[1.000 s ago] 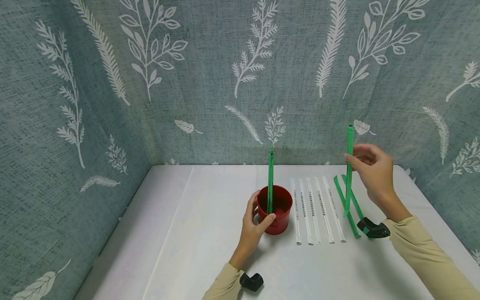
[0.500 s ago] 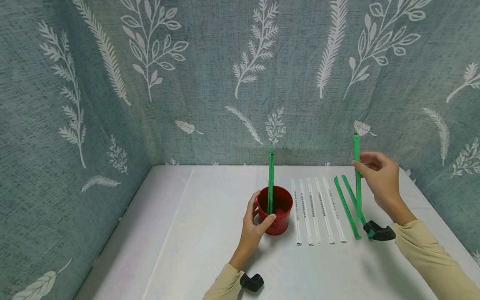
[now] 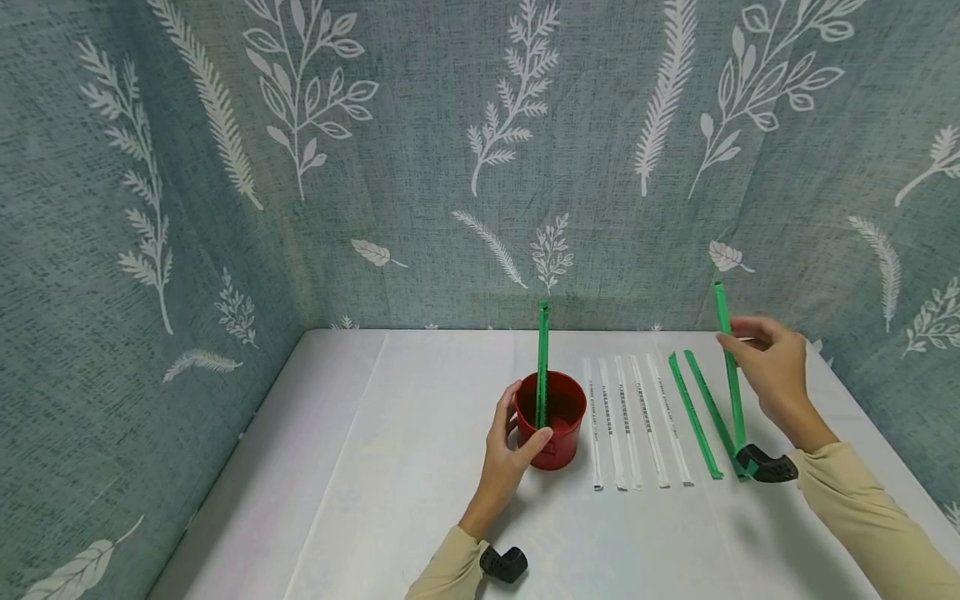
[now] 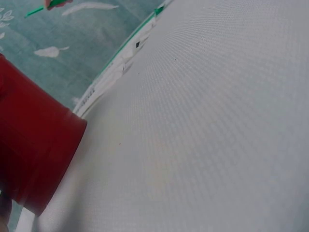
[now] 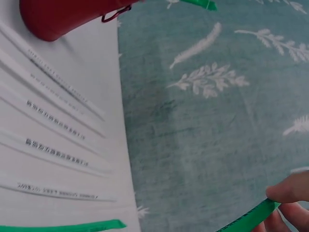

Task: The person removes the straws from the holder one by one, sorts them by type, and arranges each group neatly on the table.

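My left hand (image 3: pixel 508 460) grips the left side of a small red bucket (image 3: pixel 562 446), thumb across its front. A green wrapped straw (image 3: pixel 543 358) stands upright in that bucket and sticks out over the rim. Between thumb and fingers, my right hand (image 3: pixel 776 371) pinches another green wrapped straw (image 3: pixel 731 367), tilted, its lower end near the wrist camera. Two more lie on the table to the left of it: one green straw (image 3: pixel 694 415) and a second green straw (image 3: pixel 708 400). In the right wrist view the pinched straw (image 5: pixel 251 217) shows only partly.
Several white wrapped straws (image 3: pixel 621 425) lie in a row between the bucket and the green ones. Everything stands on a white-covered table (image 3: pixel 405 467). A leaf-patterned grey-green cloth (image 3: pixel 420 167) hangs behind and at the sides.
My right hand has moved right and down with the green straw, whose top now leans left. The left hand and bucket have stayed in place.
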Action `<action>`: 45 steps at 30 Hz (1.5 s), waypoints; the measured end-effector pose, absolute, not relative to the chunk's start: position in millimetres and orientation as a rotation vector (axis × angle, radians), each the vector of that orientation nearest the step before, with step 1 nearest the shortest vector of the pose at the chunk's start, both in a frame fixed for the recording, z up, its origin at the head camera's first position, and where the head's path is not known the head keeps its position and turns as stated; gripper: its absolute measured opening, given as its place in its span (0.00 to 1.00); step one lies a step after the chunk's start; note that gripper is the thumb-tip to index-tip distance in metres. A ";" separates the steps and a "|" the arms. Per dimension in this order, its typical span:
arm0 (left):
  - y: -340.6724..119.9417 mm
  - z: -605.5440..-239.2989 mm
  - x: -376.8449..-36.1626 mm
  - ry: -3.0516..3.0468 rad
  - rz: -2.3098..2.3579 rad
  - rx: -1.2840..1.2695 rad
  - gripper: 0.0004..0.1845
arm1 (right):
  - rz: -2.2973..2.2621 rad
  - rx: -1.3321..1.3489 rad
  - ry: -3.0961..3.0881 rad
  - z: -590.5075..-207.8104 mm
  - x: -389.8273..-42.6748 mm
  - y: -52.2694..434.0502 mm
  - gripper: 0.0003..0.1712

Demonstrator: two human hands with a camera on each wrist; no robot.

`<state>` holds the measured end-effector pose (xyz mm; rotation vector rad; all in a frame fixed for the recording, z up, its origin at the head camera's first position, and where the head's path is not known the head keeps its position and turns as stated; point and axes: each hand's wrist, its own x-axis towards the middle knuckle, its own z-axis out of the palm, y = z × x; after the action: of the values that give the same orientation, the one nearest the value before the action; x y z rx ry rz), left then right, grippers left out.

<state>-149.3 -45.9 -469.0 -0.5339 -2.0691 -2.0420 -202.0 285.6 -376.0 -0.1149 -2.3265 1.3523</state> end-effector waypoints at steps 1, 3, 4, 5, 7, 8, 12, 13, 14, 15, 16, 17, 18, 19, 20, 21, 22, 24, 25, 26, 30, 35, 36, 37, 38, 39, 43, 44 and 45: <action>-46.0 -467.7 -148.8 -2.076 -2.043 -0.529 0.37 | 1.356 -0.120 -2.332 -377.1 -201.9 286.7 0.20; -46.2 -467.3 -148.9 -2.085 -2.045 -0.523 0.37 | 1.369 -0.137 -2.336 -381.0 -202.6 289.9 0.22; -46.1 -467.4 -149.0 -2.086 -2.048 -0.522 0.37 | 1.374 -0.149 -2.339 -384.0 -203.6 292.4 0.22; -46.1 -467.6 -149.2 -2.086 -2.051 -0.521 0.37 | 1.376 -0.158 -2.338 -387.7 -204.8 295.1 0.23; -45.9 -467.9 -149.3 -2.085 -2.051 -0.522 0.36 | 1.411 -0.197 -2.317 -397.8 -209.8 302.3 0.23; -45.9 -468.2 -149.3 -2.086 -2.051 -0.521 0.36 | 1.429 -0.233 -2.295 -402.8 -212.5 305.5 0.22; -46.1 -468.3 -148.6 -2.086 -2.054 -0.521 0.36 | 1.422 -0.295 -2.327 -415.9 -218.9 316.5 0.24; -46.3 -468.4 -148.5 -2.086 -2.056 -0.520 0.37 | 1.421 -0.310 -2.331 -419.1 -220.6 319.0 0.24; -46.4 -468.2 -148.4 -2.087 -2.056 -0.519 0.37 | 1.416 -0.318 -2.340 -421.1 -221.4 320.9 0.24; -46.6 -468.0 -148.2 -2.087 -2.057 -0.519 0.37 | 1.394 -0.308 -2.373 -422.2 -221.4 322.7 0.26; -46.7 -467.8 -148.1 -2.086 -2.057 -0.518 0.37 | 1.395 -0.315 -2.380 -424.1 -222.1 324.7 0.26; -46.9 -467.7 -147.9 -2.086 -2.058 -0.518 0.37 | 1.398 -0.339 -2.374 -425.9 -222.6 325.7 0.25; -47.1 -467.7 -147.8 -2.088 -2.057 -0.517 0.37 | 1.399 -0.362 -2.375 -426.9 -222.6 326.1 0.23; -47.3 -467.6 -147.7 -2.087 -2.057 -0.516 0.37 | 1.381 -0.375 -2.384 -427.8 -222.2 326.2 0.23; -47.4 -467.6 -147.5 -2.086 -2.055 -0.517 0.37 | 1.325 -0.367 -2.426 -425.5 -219.3 324.2 0.25; -47.5 -467.7 -147.4 -2.084 -2.056 -0.517 0.37 | 1.309 -0.365 -2.438 -425.5 -217.9 323.6 0.24; -47.5 -467.9 -147.5 -2.085 -2.055 -0.516 0.37 | 1.288 -0.360 -2.452 -425.6 -216.7 323.0 0.23; -47.6 -468.4 -147.7 -2.086 -2.055 -0.515 0.37 | 1.231 -0.327 -2.491 -425.3 -213.7 321.0 0.24; -47.5 -468.4 -147.7 -2.084 -2.054 -0.515 0.37 | 1.204 -0.303 -2.508 -425.9 -212.9 320.7 0.24; -47.5 -468.7 -147.9 -2.085 -2.051 -0.514 0.37 | 1.186 -0.304 -2.516 -427.3 -213.1 320.3 0.23; -47.4 -468.0 -147.9 -2.082 -2.053 -0.514 0.37 | 1.156 -0.356 -2.522 -435.5 -217.2 319.8 0.20; -47.8 -467.1 -147.9 -2.083 -2.060 -0.526 0.37 | 1.140 -0.379 -2.531 -444.6 -223.1 321.1 0.18; -48.0 -466.9 -147.8 -2.085 -2.063 -0.527 0.37 | 1.137 -0.368 -2.544 -445.4 -223.5 321.6 0.19; -48.1 -466.8 -147.8 -2.088 -2.064 -0.528 0.37 | 1.133 -0.360 -2.557 -445.8 -223.6 321.8 0.19; -48.1 -466.8 -147.8 -2.087 -2.069 -0.526 0.37 | 1.131 -0.362 -2.566 -446.9 -224.4 322.2 0.19; -48.0 -471.5 -150.1 -2.086 -2.064 -0.525 0.37 | 1.127 -0.361 -2.575 -448.0 -225.1 322.6 0.19; -47.9 -471.6 -150.4 -2.085 -2.062 -0.525 0.37 | 1.105 -0.368 -2.592 -453.8 -227.6 324.8 0.18; -47.7 -471.5 -150.4 -2.083 -2.061 -0.526 0.37 | 1.093 -0.368 -2.594 -456.3 -228.7 325.8 0.17; -47.7 -471.2 -150.1 -2.085 -2.057 -0.530 0.37 | 1.093 -0.371 -2.594 -458.6 -229.5 326.6 0.17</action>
<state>-150.1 -47.7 -471.2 -0.5297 -2.0851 -2.0568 -229.5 326.6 -458.6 -0.3707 -2.5940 1.0932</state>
